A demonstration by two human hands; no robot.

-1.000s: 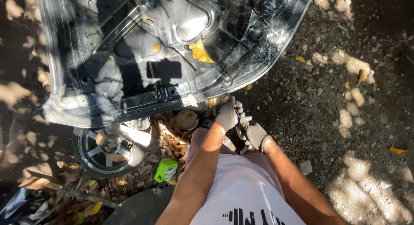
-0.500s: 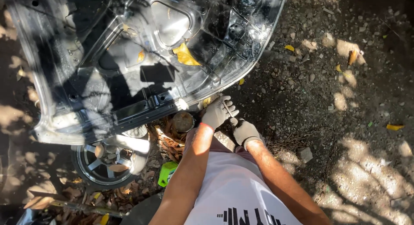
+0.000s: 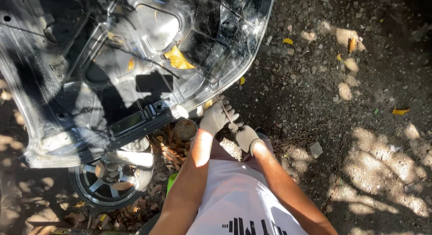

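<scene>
Our left hand [image 3: 216, 115], gloved, lies with its fingers spread apart on the lower edge of the door panel [image 3: 135, 68], close to the panel's right-hand corner, pressing rather than gripping. Our right hand [image 3: 246, 137], also gloved, sits just beside it and nearer our body, curled tight around the handle of a thin tool [image 3: 228, 114] whose shaft runs up past the left fingers toward the panel edge; the tip is hidden there, so we cannot tell what it meets. We judge the work in hand to be prying or loosening something at that edge. To do it well we should keep the left palm firm on the metal so the panel does not shift, hold the shaft in line with whatever it bites, and push steadily, since a slip would send the tip toward our own left fingers. The tool is slim and straight; its long axis runs from the right fist up and a little left, pointing away from us into the panel. The panel itself lies flat, inner side up, with yellow leaves [image 3: 179, 59] caught in its hollows, and its long axis runs left to right across the view, tilted upward toward the right. A wheel [image 3: 108, 181] lies under its near edge among dry leaves, and bare gravel [image 3: 342, 140] spreads to our right.
</scene>
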